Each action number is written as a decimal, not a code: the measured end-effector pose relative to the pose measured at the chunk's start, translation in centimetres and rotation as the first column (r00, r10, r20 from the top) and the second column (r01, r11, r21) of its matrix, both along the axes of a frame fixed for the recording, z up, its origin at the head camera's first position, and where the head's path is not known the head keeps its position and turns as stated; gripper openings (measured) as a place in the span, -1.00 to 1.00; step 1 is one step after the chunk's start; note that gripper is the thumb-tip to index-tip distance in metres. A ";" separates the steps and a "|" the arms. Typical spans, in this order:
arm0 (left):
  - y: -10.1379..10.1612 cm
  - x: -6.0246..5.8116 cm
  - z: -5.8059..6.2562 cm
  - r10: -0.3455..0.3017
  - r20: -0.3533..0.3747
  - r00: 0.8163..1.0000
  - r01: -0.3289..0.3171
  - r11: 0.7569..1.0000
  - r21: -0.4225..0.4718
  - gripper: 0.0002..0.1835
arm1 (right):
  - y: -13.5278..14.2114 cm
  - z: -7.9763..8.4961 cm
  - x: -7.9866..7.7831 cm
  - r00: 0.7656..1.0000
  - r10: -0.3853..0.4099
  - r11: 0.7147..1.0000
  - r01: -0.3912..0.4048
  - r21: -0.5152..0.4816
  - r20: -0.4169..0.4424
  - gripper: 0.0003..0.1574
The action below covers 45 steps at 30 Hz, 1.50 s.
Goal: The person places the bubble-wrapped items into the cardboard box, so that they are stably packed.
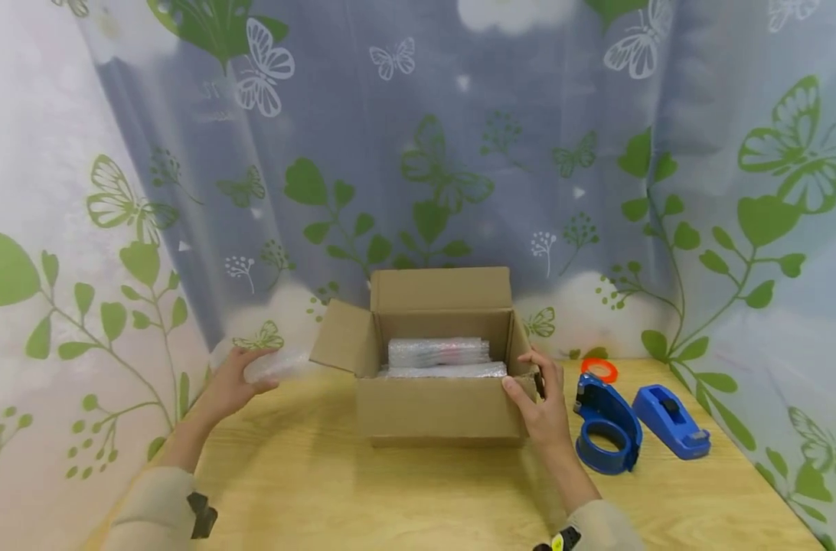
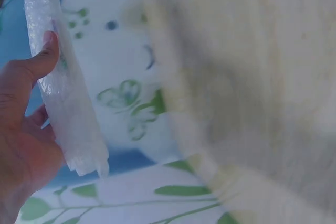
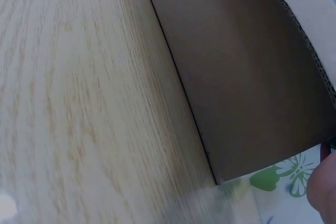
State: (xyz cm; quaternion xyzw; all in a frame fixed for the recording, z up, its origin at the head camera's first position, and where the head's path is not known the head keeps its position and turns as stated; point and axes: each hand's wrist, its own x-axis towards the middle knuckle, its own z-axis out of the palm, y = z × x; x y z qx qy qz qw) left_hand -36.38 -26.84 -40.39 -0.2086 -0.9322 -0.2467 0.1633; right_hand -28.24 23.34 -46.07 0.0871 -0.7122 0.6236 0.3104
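An open cardboard box (image 1: 445, 409) stands on the table with its left and back flaps spread outward. Inside lie bubble-wrapped packages (image 1: 435, 353), stacked one on another. Left of the box, my left hand (image 1: 226, 389) holds another bubble-wrapped package (image 2: 68, 95) in the air, thumb on one face and fingers behind it. What the wrap covers cannot be made out. At the box's right front corner, my right hand (image 1: 549, 409) grips the wall near its top edge. Only a bit of that hand shows in the right wrist view, beside the box side.
Right of the box stand a blue tape cutter (image 1: 607, 428) with a ring-shaped holder and a blue tape dispenser (image 1: 671, 421). An orange ring (image 1: 600, 370) lies behind them. A patterned curtain (image 1: 418, 153) hangs around the wooden table (image 1: 363, 505).
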 end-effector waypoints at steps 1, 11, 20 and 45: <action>-0.2 0.2 0.8 0.015 -0.014 1.000 -0.015 1.000 0.003 -0.35 | 0.0 0.1 0.0 1.000 0.003 1.000 -0.003 0.005 0.002 -0.48; -0.6 2.6 7.3 0.045 -0.130 0.990 -0.040 0.998 0.039 -0.32 | 0.3 0.9 0.1 1.000 0.015 1.000 -0.016 0.019 0.025 -0.49; 3.9 4.1 11.5 -0.045 -0.129 0.991 0.049 0.998 0.028 -0.33 | 0.3 0.4 0.4 1.000 0.016 1.000 -0.016 0.016 0.012 -0.49; 16.9 3.5 13.3 -0.222 -0.125 0.967 0.226 0.974 0.018 -0.28 | 0.3 0.4 0.3 0.999 0.028 1.000 -0.028 0.012 0.027 -0.47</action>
